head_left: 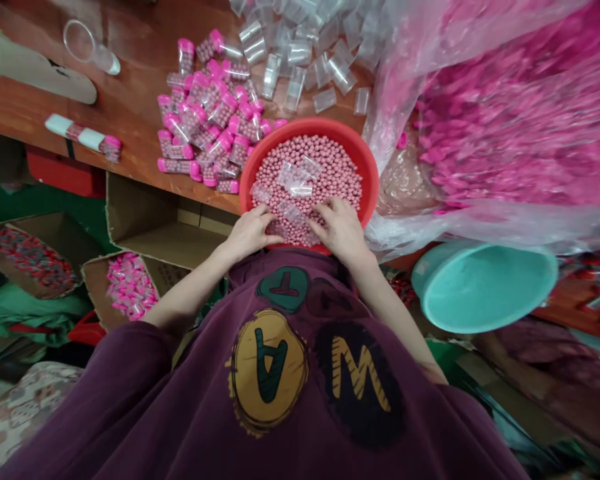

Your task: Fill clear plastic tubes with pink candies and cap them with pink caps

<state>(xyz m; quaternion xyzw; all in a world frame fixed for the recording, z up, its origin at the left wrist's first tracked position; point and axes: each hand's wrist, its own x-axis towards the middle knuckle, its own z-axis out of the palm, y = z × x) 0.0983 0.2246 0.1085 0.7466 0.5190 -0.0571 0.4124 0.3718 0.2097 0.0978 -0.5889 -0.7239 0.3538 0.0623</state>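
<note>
At the table's edge, both hands dig into a red bowl [365, 167] of pink beads [330, 167]; left hand [253, 230] and right hand [341, 230] lie loosely curled, and what they grasp I cannot tell. Her purple shirt [180, 413] shows letters "A", "W", "T".

both fingertips sink among the pink beads [325, 163]; the bag of pink caps [505, 120] is blurred.

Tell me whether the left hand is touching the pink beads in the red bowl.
Touching. The head view shows the left hand resting fingers-down on the pink beads at the near edge of the red bowl, with no gap visible.
</note>
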